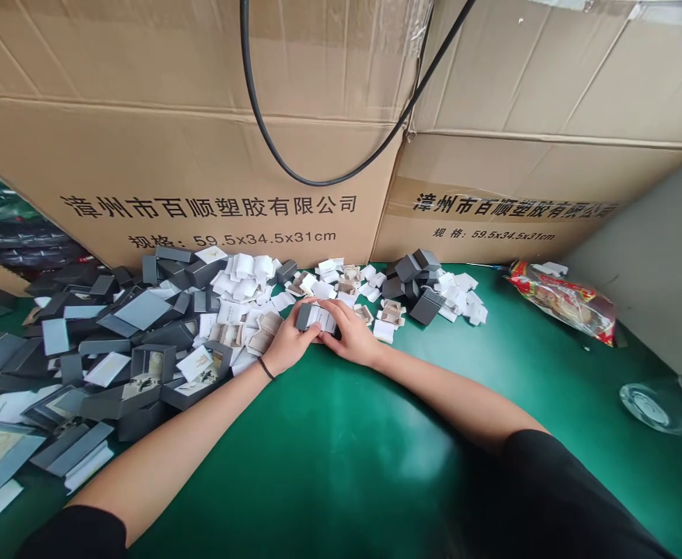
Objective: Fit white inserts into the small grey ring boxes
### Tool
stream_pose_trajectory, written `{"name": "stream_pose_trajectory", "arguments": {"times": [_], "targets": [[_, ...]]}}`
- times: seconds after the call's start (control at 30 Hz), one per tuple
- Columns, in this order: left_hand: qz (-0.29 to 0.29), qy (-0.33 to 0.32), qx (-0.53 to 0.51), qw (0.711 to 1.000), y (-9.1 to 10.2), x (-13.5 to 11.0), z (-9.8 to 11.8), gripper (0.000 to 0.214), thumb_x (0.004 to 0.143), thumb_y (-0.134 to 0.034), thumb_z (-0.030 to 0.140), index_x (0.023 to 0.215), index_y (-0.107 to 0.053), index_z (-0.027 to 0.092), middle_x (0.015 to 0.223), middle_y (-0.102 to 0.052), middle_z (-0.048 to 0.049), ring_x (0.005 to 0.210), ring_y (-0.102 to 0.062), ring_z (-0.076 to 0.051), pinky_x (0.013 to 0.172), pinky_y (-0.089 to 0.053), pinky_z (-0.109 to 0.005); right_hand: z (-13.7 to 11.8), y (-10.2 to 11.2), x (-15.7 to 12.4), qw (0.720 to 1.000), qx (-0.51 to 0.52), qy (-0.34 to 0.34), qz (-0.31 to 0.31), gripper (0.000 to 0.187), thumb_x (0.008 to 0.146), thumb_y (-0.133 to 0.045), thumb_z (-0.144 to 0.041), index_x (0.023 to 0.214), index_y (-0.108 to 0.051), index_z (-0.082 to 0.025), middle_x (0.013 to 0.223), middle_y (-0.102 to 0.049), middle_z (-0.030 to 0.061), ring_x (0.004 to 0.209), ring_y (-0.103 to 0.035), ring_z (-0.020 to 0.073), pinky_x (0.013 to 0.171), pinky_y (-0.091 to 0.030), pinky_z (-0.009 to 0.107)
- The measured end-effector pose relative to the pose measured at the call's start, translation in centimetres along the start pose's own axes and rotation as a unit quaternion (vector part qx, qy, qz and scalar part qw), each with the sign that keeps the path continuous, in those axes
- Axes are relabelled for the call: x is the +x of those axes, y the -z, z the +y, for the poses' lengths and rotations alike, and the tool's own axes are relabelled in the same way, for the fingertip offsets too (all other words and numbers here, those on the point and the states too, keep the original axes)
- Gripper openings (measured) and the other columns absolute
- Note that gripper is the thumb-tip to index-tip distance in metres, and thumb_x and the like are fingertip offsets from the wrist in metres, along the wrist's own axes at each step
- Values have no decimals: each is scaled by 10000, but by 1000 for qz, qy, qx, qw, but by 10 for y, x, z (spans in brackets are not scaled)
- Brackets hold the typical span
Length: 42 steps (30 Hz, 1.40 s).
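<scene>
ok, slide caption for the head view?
Left hand and right hand hold a small box above a green table, near piled grey boxes and white pieces.

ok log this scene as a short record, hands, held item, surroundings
left hand: holding a small grey-and-white box
right hand: holding the same box, opposite side
surface: green tabletop
left: pile of dark grey boxes
beyond hands: small white pieces
right: red-edged packet, clear container
back: large cardboard cartons, hanging black cable
</scene>
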State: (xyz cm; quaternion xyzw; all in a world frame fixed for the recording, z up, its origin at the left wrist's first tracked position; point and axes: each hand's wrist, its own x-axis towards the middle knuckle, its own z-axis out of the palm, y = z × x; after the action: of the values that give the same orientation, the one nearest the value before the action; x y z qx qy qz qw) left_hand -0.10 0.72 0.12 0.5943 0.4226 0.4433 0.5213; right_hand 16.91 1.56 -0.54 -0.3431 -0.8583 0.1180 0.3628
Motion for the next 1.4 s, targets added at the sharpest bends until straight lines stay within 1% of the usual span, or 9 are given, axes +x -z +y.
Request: {"name": "stream_pose_trajectory", "arguments": {"times": [0.17,0.33,0.43,0.57,0.8,1.1,1.2,1.4], "targets": [[3,9,-17,1000,0,1,-3,492,775,-583,287,1243,-442,232,1313,-462,-95,1086,-550,-256,737,-588,-384,0,0,0,1000,1,-4,-10,558,856,-501,-281,1364,-286,-198,1260,-476,147,1173,-485,248,953,-463,422],[11,9,-21,1000,-1,1,-3,494,762,-597,286,1232,-457,234,1338,-450,-95,1139,-522,-275,735,-590,-375,-1,2,0,1000,12,-12,-7,566,845,-510,-260,1363,-290,-197,1269,-474,139,1164,-492,239,952,-470,409],[8,13,-22,1000,-1,1,-2,491,766,-598,290,1234,-460,235,1313,-471,-92,1104,-546,-265,723,-592,-364,-2,3,0,1000,19,-10,-6,557,842,-511,-256,1355,-305,-187,1253,-484,142,1145,-501,242,942,-475,410],[4,21,-28,999,-1,0,-2,484,772,-598,289,1231,-453,242,1256,-508,-78,1053,-570,-244,711,-594,-353,-2,3,0,1000,21,-12,-7,550,847,-509,-270,1353,-305,-200,1252,-487,141,1149,-503,245,940,-475,417],[2,19,-20,1000,-1,1,-3,481,774,-593,291,1228,-447,231,1296,-474,-87,1090,-545,-258,714,-592,-348,-2,4,1,1000,21,-14,-11,550,847,-504,-266,1356,-310,-192,1249,-492,142,1143,-506,253,928,-478,421],[9,32,-8,999,-1,1,-5,496,774,-591,289,1240,-436,217,1235,-515,-88,1052,-562,-250,721,-582,-352,-2,4,0,1000,26,-14,-8,538,855,-496,-276,1352,-314,-180,1245,-489,139,1119,-514,243,903,-488,392],[7,34,-4,999,0,1,-6,483,777,-587,286,1232,-440,215,1224,-520,-86,1049,-564,-246,718,-580,-342,-2,4,1,999,28,-17,-11,540,854,-494,-277,1354,-311,-191,1240,-494,138,1109,-520,249,887,-495,401],[24,14,11,1000,-1,1,-6,465,779,-590,275,1220,-461,209,1225,-522,-83,1080,-549,-248,769,-565,-346,-2,4,0,1000,27,-7,-13,548,852,-502,-275,1356,-307,-187,1241,-495,137,1105,-526,238,897,-492,387]]}}
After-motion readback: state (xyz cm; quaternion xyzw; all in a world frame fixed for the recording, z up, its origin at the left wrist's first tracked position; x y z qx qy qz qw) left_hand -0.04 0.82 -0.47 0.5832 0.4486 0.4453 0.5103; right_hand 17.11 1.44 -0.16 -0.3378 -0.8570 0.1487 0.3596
